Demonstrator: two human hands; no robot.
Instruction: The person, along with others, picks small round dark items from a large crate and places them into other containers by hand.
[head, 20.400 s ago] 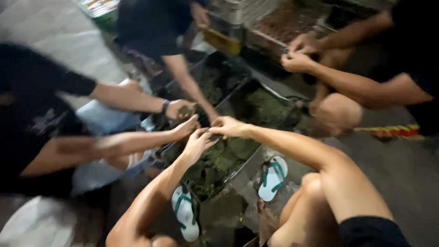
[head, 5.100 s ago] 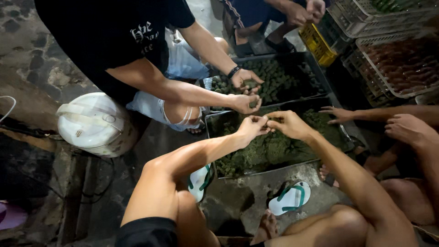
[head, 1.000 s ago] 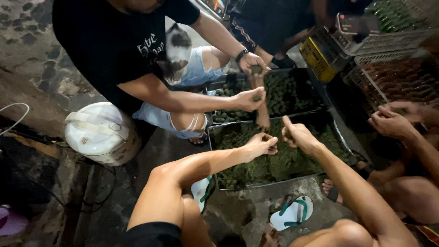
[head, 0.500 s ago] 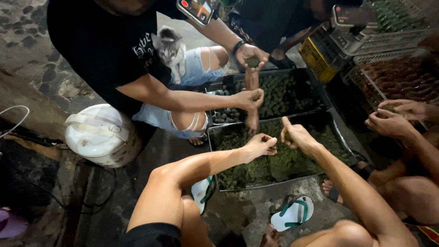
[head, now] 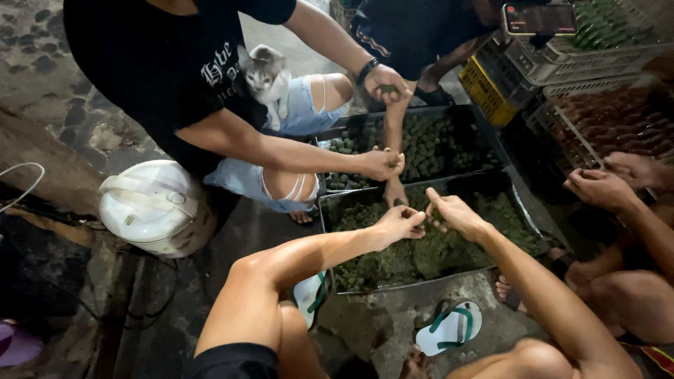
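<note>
Your left hand (head: 399, 223) and right hand (head: 453, 213), fingers pinched on green mash, meet over the dark tray (head: 516, 203); yellow crate (head: 483, 88) behind, white bucket (head: 151, 205) left.

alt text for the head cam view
Seen from above, the wearer's left hand and right hand meet over a dark tray of green mash; other people's hands work around a second tray of green balls.
</note>
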